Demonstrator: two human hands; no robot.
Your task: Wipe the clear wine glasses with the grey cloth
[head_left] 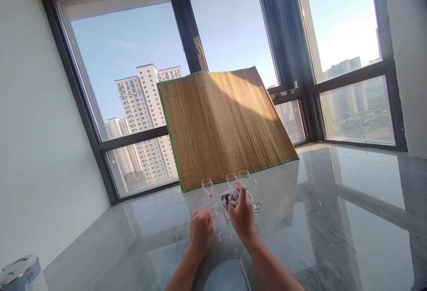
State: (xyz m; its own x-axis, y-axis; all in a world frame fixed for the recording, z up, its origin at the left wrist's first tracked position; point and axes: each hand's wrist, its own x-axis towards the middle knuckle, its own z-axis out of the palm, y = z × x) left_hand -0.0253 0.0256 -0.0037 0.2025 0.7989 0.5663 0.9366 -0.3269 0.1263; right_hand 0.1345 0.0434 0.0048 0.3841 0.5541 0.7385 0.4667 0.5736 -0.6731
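Observation:
My left hand (pixel 201 231) is closed, its fingertips at the foot of a small clear stemmed glass (pixel 207 187) that stands upright on the grey marble-look surface. Bunched in my right hand (pixel 243 215) is a grey cloth (pixel 230 197), a short way right of that glass. Behind the right hand stand more clear stemmed glasses, one with its round foot (pixel 257 207) showing. Another glass bowl (pixel 231 177) peeks out above the cloth; the hand hides its lower part.
A bamboo mat (pixel 227 122) with green edging leans against the dark-framed windows (pixel 180 24) behind the glasses. A thin seam (pixel 235 242) crosses the glossy surface (pixel 283 246). At the lower left is a round, silvery-topped container (pixel 22 268), near the white wall (pixel 40 126).

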